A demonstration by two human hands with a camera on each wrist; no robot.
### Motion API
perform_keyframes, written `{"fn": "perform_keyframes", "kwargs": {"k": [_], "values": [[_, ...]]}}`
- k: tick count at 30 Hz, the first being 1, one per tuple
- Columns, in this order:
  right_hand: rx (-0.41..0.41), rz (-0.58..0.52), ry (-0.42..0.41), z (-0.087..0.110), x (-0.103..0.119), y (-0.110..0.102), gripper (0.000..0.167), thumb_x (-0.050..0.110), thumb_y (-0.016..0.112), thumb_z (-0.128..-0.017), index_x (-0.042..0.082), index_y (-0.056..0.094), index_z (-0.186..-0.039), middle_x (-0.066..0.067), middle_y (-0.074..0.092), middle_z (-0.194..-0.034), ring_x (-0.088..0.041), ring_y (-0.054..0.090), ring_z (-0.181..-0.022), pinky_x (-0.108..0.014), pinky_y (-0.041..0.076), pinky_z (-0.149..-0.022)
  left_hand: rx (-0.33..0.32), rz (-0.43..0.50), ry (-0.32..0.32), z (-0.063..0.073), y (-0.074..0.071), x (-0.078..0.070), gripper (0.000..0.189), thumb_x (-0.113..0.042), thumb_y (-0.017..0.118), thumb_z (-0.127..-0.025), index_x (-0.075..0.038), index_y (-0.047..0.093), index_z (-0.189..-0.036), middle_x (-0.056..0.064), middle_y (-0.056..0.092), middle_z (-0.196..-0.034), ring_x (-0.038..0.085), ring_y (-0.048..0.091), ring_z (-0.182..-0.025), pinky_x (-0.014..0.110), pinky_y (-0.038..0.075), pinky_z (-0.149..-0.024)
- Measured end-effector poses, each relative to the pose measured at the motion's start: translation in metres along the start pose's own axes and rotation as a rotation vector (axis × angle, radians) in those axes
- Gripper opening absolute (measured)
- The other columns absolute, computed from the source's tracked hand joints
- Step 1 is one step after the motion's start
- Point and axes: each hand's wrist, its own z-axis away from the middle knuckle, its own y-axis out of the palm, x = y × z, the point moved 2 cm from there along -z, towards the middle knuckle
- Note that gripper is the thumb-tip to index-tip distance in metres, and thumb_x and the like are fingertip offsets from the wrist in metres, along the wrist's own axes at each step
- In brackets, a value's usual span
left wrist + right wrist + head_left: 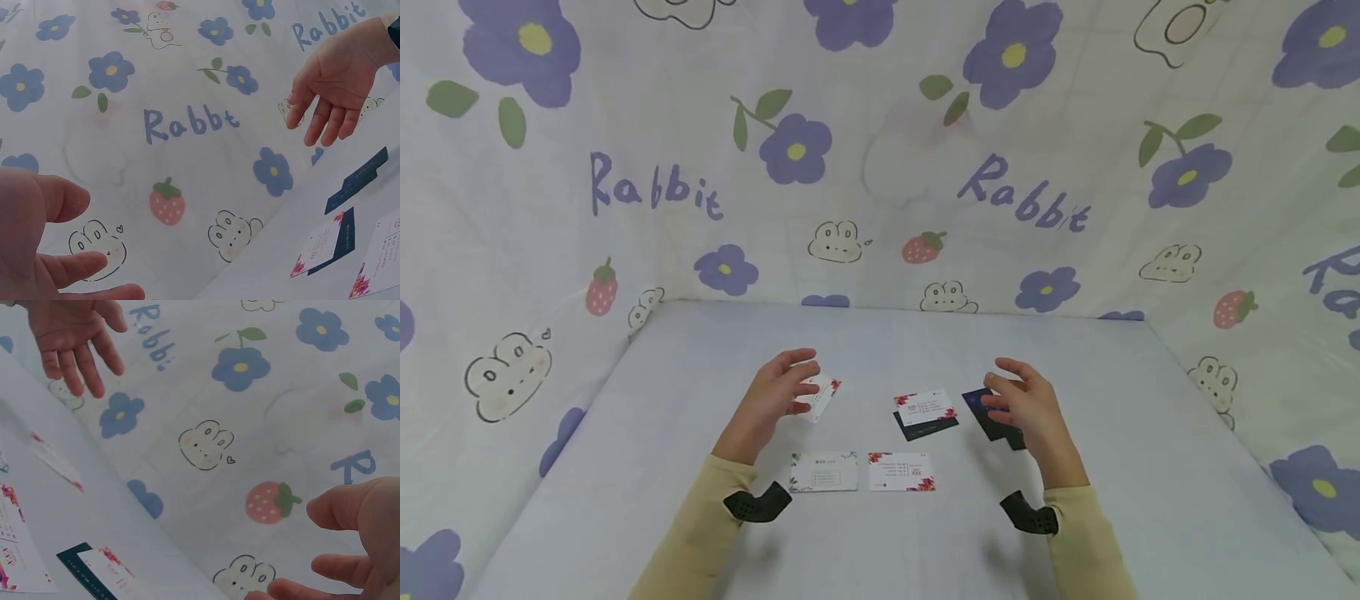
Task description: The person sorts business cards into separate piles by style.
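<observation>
Both hands hover over a white table, palms turned toward each other, fingers loosely bent and holding nothing. In the head view my left hand [772,404] overlaps a white card with red flowers [826,398], partly hidden behind it. My right hand [1028,410] is in front of dark blue cards [981,412], covering part of them. Between the hands, a white floral card [925,407] lies across a black card [928,429]. Nearer the front, a green-leaf card [823,472] sits left of another red-flower card [902,472]. The left wrist view shows the dark cards [357,181] overlapping in a stepped shape.
The white tabletop [662,400] meets a cloth backdrop [880,108] printed with purple flowers, rabbits and strawberries, which rises behind and at both sides. Each wrist carries a black camera mount, one on the left [758,503] and one on the right [1028,513].
</observation>
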Motion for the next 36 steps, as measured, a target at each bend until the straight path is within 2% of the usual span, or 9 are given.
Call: {"fn": "perform_keyframes", "kwargs": {"k": [7,13,21,26,33,36], "values": [[0.003,-0.007,0.002,0.0,0.0,-0.001,0.057,0.029,0.058,-0.103,0.01,0.04,-0.154,-0.024,0.055,-0.147,-0.008,0.072,-0.09,-0.022,0.06,-0.08,-0.007,0.004,-0.006,0.001,-0.002,-0.001,0.047,-0.031,0.052,-0.105,-0.013,0.047,-0.148,0.015,0.053,-0.147,0.039,0.058,-0.128,0.028,0.055,-0.088],[0.001,-0.011,-0.009,0.001,0.001,-0.002,0.056,0.028,0.057,-0.103,0.009,0.04,-0.153,-0.024,0.055,-0.146,-0.009,0.072,-0.092,-0.023,0.06,-0.081,0.0,0.005,-0.008,0.003,0.0,-0.002,0.048,-0.03,0.052,-0.105,-0.011,0.046,-0.149,0.017,0.053,-0.148,0.037,0.058,-0.125,0.038,0.054,-0.096],[0.001,0.002,0.003,0.0,0.0,-0.001,0.055,0.029,0.057,-0.104,0.01,0.04,-0.153,-0.023,0.056,-0.147,-0.012,0.072,-0.096,-0.022,0.059,-0.081,0.006,0.0,0.004,0.002,0.001,0.0,0.048,-0.032,0.052,-0.106,-0.011,0.046,-0.149,0.017,0.053,-0.147,0.035,0.059,-0.124,0.041,0.054,-0.099],[0.003,0.01,0.007,0.0,-0.001,-0.001,0.055,0.03,0.056,-0.104,0.01,0.04,-0.153,-0.022,0.056,-0.146,-0.012,0.072,-0.097,-0.023,0.059,-0.083,0.021,0.002,0.014,0.001,0.003,0.002,0.047,-0.031,0.052,-0.105,-0.011,0.047,-0.148,0.017,0.053,-0.147,0.037,0.06,-0.125,0.039,0.054,-0.098],[0.011,-0.016,-0.001,0.001,-0.003,-0.001,0.056,0.029,0.057,-0.104,0.008,0.04,-0.153,-0.024,0.056,-0.146,-0.011,0.072,-0.095,-0.022,0.059,-0.08,0.032,-0.003,0.009,-0.003,0.01,0.007,0.047,-0.03,0.053,-0.105,-0.012,0.047,-0.148,0.016,0.055,-0.144,0.038,0.06,-0.124,0.027,0.055,-0.085],[0.012,-0.015,-0.001,0.0,-0.003,-0.002,0.056,0.03,0.057,-0.104,0.009,0.04,-0.153,-0.024,0.056,-0.146,-0.013,0.072,-0.097,-0.022,0.059,-0.08,0.036,-0.007,0.016,-0.003,0.011,0.008,0.047,-0.03,0.053,-0.105,-0.011,0.047,-0.148,0.018,0.055,-0.145,0.037,0.06,-0.122,0.026,0.055,-0.084]]}}
